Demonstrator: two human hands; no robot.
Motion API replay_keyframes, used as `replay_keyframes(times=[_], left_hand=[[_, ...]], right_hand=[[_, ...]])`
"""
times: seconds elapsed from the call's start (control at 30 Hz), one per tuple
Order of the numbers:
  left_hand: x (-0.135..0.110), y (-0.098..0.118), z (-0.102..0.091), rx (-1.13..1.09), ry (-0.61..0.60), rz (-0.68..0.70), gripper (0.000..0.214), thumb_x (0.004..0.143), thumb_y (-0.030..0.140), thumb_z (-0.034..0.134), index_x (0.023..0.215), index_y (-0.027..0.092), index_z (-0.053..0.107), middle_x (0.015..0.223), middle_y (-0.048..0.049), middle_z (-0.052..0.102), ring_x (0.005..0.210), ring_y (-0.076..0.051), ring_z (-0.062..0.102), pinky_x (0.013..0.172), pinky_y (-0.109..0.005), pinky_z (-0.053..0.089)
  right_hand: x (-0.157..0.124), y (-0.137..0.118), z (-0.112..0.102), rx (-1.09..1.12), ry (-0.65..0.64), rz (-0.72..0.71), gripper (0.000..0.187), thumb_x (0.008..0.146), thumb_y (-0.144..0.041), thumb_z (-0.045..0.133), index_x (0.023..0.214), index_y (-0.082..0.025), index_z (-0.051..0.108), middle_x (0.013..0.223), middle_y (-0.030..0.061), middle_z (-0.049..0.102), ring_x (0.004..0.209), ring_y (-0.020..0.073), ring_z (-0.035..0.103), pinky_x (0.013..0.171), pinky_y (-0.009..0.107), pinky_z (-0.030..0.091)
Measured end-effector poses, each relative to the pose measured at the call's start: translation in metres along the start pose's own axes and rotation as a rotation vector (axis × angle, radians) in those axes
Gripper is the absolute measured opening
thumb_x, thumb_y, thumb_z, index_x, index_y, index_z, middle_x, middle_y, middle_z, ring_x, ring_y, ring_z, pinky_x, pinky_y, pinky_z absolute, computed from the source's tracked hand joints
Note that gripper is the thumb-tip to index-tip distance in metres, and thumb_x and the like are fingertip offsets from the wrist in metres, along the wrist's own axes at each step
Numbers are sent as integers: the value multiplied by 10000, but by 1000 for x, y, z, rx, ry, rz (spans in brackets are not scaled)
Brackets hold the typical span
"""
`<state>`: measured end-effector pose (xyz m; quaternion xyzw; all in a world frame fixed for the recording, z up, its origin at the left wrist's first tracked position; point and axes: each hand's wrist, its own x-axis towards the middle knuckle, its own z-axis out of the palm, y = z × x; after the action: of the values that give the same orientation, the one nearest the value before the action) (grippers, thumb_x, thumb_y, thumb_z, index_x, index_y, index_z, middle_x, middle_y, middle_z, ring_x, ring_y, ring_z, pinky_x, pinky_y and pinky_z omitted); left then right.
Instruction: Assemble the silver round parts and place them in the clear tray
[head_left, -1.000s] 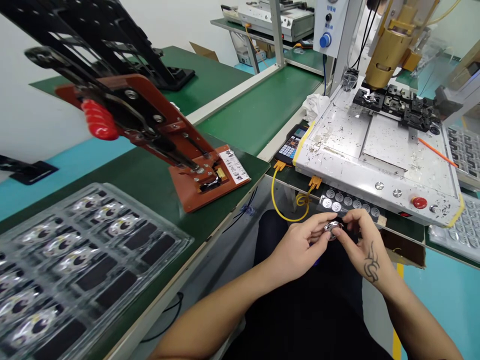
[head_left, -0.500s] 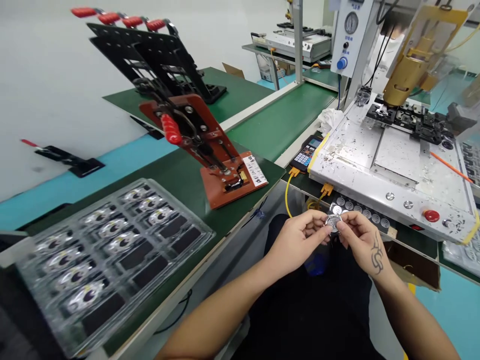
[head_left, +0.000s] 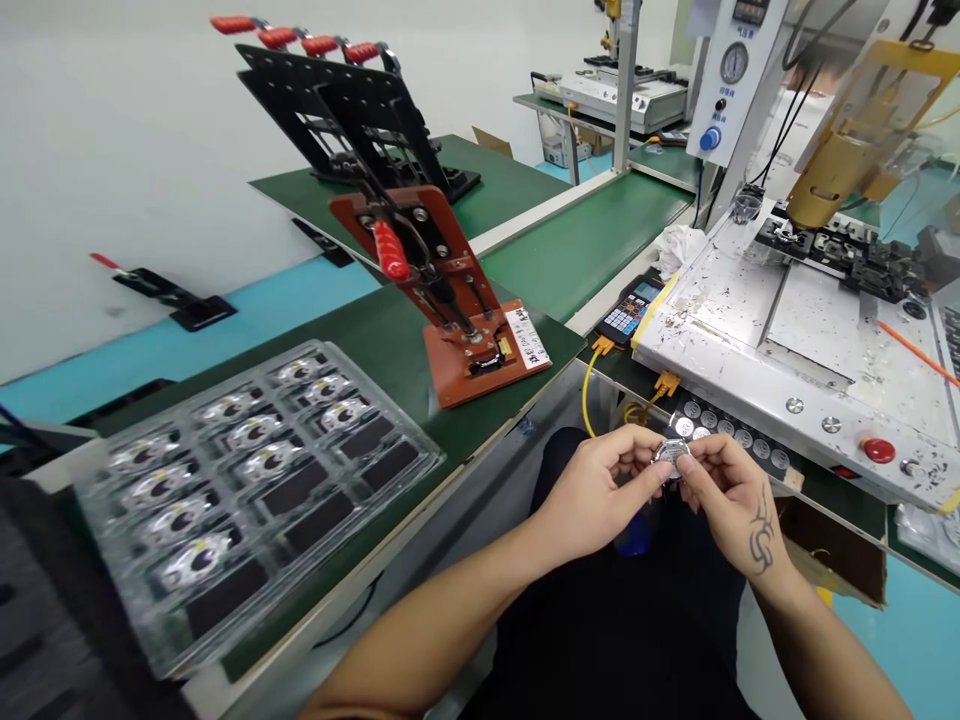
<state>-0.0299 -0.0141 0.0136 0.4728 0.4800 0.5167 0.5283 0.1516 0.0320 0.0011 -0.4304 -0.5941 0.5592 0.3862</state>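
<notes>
Both my hands meet over my lap and pinch one small round shiny metal part point(head_left: 671, 453). My left hand point(head_left: 600, 490) grips it from the left with thumb and fingertips. From the right, my right hand point(head_left: 731, 500) closes its fingers on the same part. Just beyond them lies a dark strip of several silver discs point(head_left: 731, 435) at the front edge of the white machine base point(head_left: 757, 330). A clear blister tray point(head_left: 247, 480) with several metal parts in its pockets rests on the green bench at my left.
A red-brown toggle-clamp jig point(head_left: 457, 310) with a red handle stands on the bench. Black racks point(head_left: 352, 110) rise behind it. A handheld keypad point(head_left: 630, 308) and yellow cable point(head_left: 589, 395) lie by the machine, whose gold head point(head_left: 832, 175) hangs above black fixtures.
The view has swung left and up, so the tray and jig sit further right. Both hands keep pinching the round part in much the same place.
</notes>
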Motion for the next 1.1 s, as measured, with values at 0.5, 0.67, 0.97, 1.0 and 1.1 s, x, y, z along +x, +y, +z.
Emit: replay_keyframes(times=[0.5,0.67,0.97,1.0,1.1], left_hand=[[-3,1,0,63,18,37,197,991,362,721,990,165,701,822,-33,705,751,-166,669,730,-280,556],[1,3,-6,82,36,37,176,996,339,696,999,163,695,874,-47,724,774,-166,667,750,-284,553],[-3,44,-47,446,62,249,214,993,357,706,1116,183,719,1018,-77,753,837,-187,686,770,-314,559],[1,57,-62,539,136,357,224,996,374,714,1127,193,723,1074,-90,752,900,-201,693,818,-331,565],[18,93,-118,816,498,728,196,1046,382,649,993,207,720,1060,-99,755,1005,-221,674,957,-388,530]], right_hand=[[2,-5,2,-92,-17,-35,378,945,-593,773,886,-238,657,640,-23,609,528,139,544,490,270,479],[9,0,-8,-169,-149,-201,318,1006,-423,751,1269,-268,664,871,11,697,676,164,641,611,305,566],[47,-23,-8,-608,-391,-784,500,1040,-241,693,1524,-315,590,1212,107,714,921,235,721,824,380,621],[53,-25,-4,-607,-377,-810,501,1037,-240,699,1521,-310,587,1154,98,712,879,226,711,795,371,616],[68,-33,7,-577,-345,-863,469,1033,-242,712,1485,-289,591,1000,57,673,787,198,667,733,350,593]])
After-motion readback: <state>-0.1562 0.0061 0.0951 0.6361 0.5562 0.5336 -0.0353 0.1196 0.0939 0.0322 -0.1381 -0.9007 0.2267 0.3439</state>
